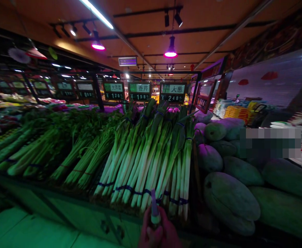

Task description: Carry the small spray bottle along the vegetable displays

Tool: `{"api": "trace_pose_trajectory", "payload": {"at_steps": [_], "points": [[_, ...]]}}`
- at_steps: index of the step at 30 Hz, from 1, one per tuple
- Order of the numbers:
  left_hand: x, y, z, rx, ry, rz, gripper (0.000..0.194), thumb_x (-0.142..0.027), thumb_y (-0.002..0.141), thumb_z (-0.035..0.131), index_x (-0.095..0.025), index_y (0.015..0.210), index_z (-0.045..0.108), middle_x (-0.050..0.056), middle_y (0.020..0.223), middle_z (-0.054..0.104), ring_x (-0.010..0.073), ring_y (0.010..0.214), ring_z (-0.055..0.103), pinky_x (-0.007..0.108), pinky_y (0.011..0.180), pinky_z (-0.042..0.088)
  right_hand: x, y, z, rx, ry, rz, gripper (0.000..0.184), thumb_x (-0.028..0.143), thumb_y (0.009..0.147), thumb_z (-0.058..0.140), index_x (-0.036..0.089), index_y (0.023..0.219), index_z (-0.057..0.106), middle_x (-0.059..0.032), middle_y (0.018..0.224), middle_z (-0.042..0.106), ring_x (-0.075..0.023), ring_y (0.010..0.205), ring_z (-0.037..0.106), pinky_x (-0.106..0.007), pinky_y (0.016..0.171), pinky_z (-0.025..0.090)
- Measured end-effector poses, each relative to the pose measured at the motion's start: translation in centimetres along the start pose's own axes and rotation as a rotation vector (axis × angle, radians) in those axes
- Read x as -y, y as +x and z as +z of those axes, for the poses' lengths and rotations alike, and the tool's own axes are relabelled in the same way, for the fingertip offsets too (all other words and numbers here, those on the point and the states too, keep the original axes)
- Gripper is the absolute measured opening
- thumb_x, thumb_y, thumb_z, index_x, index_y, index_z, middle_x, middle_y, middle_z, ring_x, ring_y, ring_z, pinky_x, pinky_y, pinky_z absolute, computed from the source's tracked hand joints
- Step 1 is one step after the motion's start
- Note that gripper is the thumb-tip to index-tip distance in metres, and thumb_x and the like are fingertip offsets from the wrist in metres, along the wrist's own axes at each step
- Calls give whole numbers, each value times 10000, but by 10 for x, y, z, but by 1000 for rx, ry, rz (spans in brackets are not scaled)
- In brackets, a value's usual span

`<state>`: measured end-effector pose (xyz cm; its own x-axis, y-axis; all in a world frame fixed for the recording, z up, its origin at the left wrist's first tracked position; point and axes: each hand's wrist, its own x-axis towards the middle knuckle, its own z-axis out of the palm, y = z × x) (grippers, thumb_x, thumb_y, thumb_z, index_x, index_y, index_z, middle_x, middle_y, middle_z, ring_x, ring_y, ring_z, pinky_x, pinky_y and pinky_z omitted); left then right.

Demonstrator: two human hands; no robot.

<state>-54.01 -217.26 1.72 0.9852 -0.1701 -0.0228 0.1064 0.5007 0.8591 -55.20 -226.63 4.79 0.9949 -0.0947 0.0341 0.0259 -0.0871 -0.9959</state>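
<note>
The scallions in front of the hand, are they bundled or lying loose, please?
Bundled. The scallions lie in sheaves wrapped with blue bands near their white ends, stacked on the display beside the large melons.

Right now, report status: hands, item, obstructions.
One hand, side unclear, grip shut on small tube. Bundled leeks just beyond. Nothing between.

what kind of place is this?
Most likely a supermarket produce section. Bundled green onions and celery are stacked on a display counter, large winter melons lie beside them, and price signs hang above. One hand holds a small object low in frame.
</note>
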Motion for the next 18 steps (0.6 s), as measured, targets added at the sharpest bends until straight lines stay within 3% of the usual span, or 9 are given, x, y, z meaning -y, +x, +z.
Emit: {"api": "trace_pose_trajectory", "payload": {"at_steps": [3, 7, 9, 13, 18], "points": [[-17, 17, 3, -39, 52, 57, 778, -541, 660, 829, -210, 1321, 587, 128, 1378, 625, 351, 1350, 514, 380, 1110, 436, 11, 17, 6, 18, 43, -94, 549, 337, 744, 640, 211, 1272, 561, -71, 1054, 751, -235, 942, 715, -331, 853, 545], [-31, 35, 8, 106, 112, 59, 757, -570, 684, 803, -204, 1307, 578, 107, 1161, 701, 301, 1128, 639, 349, 952, 512, 4, 30, 7, -78, 16, -156, 487, 424, 790, 647, 203, 1219, 580, -91, 1045, 741, -245, 937, 711, -342, 861, 552], [-28, 41, 10, 154, 135, 31, 768, -586, 695, 791, -200, 1319, 563, 100, 1135, 702, 279, 1095, 644, 327, 926, 503, -9, 32, 4, -151, -1, -134, 530, 472, 795, 660, 203, 1244, 583, -115, 1099, 745, -273, 967, 720, -358, 863, 562], [-11, 46, 14, 220, 171, -46, 858, -621, 699, 773, -172, 1382, 513, 141, 1281, 665, 294, 1175, 618, 344, 1009, 463, -32, 29, -10, -250, 18, -42, 625, 531, 769, 696, 196, 1285, 586, -131, 1098, 766, -310, 974, 739, -393, 885, 577], [3, 44, 29, 296, 145, -95, 777, -617, 697, 767, -182, 1309, 564, 119, 1225, 683, 282, 1129, 621, 343, 1000, 469, -28, 17, -28, -298, 23, 12, 587, 564, 757, 720, 207, 1217, 652, -111, 1060, 772, -315, 1017, 727, -375, 884, 584]]}}
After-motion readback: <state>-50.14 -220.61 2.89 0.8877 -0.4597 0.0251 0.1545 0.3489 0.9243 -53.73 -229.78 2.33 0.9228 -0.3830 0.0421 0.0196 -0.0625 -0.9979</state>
